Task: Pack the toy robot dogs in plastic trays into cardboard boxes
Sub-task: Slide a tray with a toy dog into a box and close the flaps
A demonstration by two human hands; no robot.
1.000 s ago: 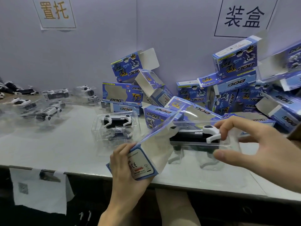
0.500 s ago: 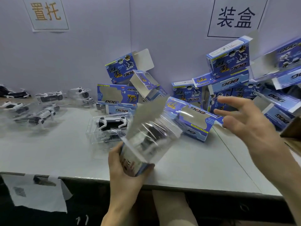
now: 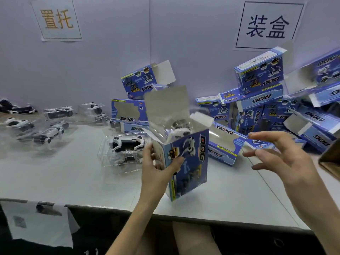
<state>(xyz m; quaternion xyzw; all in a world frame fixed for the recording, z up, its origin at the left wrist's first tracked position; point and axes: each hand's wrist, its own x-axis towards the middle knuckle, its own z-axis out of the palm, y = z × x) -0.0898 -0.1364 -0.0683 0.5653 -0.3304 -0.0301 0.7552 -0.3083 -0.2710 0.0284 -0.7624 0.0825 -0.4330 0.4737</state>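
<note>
You are gripping a blue box (image 3: 191, 162) in your left hand (image 3: 156, 168), thumb on its printed front and fingers curled round the side, holding it upright just above the table (image 3: 55, 172). Its top flaps are standing open, and a toy dog (image 3: 179, 132) in its clear tray is showing inside. Your right hand (image 3: 281, 159) is hovering apart from it, fingers spread and holding nothing. Another trayed dog (image 3: 125, 150) is lying just left of the box, and a pile of boxes (image 3: 266, 107) is leaning against the wall.
</note>
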